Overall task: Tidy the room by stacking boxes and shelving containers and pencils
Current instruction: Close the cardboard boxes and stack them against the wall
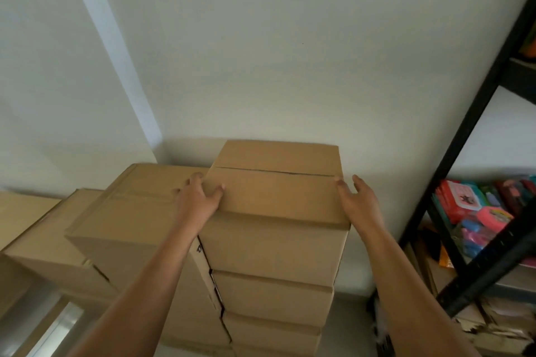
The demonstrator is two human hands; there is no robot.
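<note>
Bare wall (261, 52) fills the upper frame, so room lies open above the top box (275, 182); left of centre a second stack (130, 211) stands tight against the tall one, leaving no gap between; at lower right a narrow strip of floor (353, 327) separates the stack from the black shelf (464, 168), whose post slants across the right edge; lower boxes (29, 226) crowd the left.

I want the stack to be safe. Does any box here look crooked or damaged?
The top box sits slightly off square on the stack, its front edge overhanging the box below; the left hand and right hand are at its sides. Its top flaps show a narrow gap. No tear or dent is visible.
</note>
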